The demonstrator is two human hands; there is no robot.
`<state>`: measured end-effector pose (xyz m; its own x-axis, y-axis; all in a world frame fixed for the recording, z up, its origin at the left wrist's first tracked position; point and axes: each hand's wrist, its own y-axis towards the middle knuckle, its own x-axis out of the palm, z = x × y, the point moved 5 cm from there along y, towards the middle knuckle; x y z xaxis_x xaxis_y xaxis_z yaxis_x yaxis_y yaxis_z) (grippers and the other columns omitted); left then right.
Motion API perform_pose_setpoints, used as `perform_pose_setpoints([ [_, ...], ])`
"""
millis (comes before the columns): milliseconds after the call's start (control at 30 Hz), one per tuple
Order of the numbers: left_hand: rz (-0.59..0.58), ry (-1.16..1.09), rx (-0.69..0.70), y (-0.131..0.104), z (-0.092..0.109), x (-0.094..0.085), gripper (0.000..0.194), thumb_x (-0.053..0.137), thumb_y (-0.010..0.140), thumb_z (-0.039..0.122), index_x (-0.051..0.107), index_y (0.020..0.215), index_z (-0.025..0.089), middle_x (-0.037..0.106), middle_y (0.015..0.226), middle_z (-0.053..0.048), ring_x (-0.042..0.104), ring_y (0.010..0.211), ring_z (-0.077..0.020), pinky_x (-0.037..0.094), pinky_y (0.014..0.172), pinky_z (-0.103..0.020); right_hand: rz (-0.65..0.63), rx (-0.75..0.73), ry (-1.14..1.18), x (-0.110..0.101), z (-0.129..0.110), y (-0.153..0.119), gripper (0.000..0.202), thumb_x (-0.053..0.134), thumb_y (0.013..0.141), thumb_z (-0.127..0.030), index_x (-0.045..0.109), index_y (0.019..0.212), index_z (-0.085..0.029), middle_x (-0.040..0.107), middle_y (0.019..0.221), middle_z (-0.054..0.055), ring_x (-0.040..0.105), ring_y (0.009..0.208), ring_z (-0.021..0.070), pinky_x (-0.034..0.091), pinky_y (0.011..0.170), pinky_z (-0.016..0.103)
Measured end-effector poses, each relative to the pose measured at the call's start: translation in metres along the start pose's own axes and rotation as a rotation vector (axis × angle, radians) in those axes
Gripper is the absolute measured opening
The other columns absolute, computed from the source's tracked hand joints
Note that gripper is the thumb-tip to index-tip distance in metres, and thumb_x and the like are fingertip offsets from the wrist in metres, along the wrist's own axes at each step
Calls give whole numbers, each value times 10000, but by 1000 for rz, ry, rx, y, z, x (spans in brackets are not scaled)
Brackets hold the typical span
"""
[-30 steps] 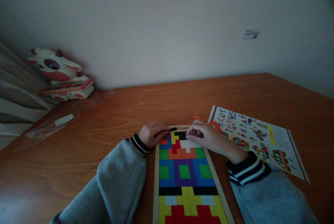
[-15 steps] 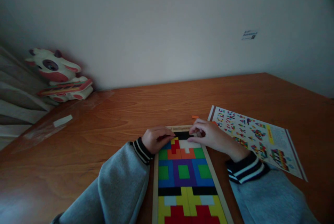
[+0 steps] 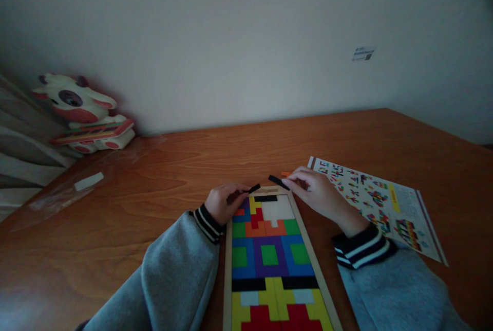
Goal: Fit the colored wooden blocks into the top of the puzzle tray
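A wooden tray [image 3: 228, 269] of flat coloured puzzle blocks lies in front of me. Its far end has a pale bare patch [image 3: 283, 208] beside yellow, red and orange blocks. My left hand [image 3: 225, 202] pinches a small black block [image 3: 254, 188] above the tray's far left corner. Over the far right corner, my right hand [image 3: 314, 189] is closed on the end of a black strip block [image 3: 278, 182], held at a slant. One more black block [image 3: 265, 198] sits inside the tray along the far edge. An orange block [image 3: 285, 173] is on the table behind the strip.
A printed sheet of colourful block patterns [image 3: 385, 202] lies to the right on the wooden table [image 3: 173, 166]. A cow-shaped toy keyboard [image 3: 90, 110] stands at the back left, near a curtain [image 3: 23, 151]. The wall [image 3: 239, 38] rises behind the table.
Both hands have risen from the tray's far end, each with a black block now showing in its fingers. The black row there has shrunk to one short block, baring more pale tray.
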<state>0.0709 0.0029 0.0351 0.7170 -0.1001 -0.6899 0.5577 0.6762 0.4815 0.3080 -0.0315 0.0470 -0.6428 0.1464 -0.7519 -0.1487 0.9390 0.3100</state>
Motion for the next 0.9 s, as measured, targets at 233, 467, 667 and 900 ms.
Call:
perform_pose_setpoints([
  [233, 22, 87, -42, -1, -11, -1, 168, 565, 875, 213, 679, 993, 178, 717, 862, -42, 653, 700, -137, 542, 657, -242, 140, 208, -337, -12, 41, -1, 387, 430, 931, -418, 699, 781, -184, 665, 768, 98, 587, 672, 221, 409, 596, 336],
  [467, 64, 127, -100, 3, -26, -10, 173, 560, 862, 236, 689, 956, 172, 723, 840, -41, 659, 682, -145, 541, 624, -245, 127, 115, -193, -12, 38, -3, 274, 510, 907, -389, 696, 969, -198, 664, 954, 101, 615, 836, 234, 471, 779, 376],
  [667, 89, 137, -95, 5, -31, -14, 169, 567, 852, 242, 696, 936, 172, 716, 781, -29, 640, 618, -131, 528, 582, -230, -109, 50, 77, -2, -11, -51, 211, 519, 913, -396, 681, 940, -263, 642, 989, 62, 597, 953, 230, 478, 860, 381],
  [900, 106, 97, -132, 4, -33, -12, 173, 578, 841, 242, 702, 935, 167, 713, 758, -28, 632, 608, -127, 521, 574, -224, -182, 154, -11, 11, -32, -79, 230, 628, 841, -401, 639, 1018, -256, 580, 1029, 73, 572, 967, 250, 473, 856, 408],
])
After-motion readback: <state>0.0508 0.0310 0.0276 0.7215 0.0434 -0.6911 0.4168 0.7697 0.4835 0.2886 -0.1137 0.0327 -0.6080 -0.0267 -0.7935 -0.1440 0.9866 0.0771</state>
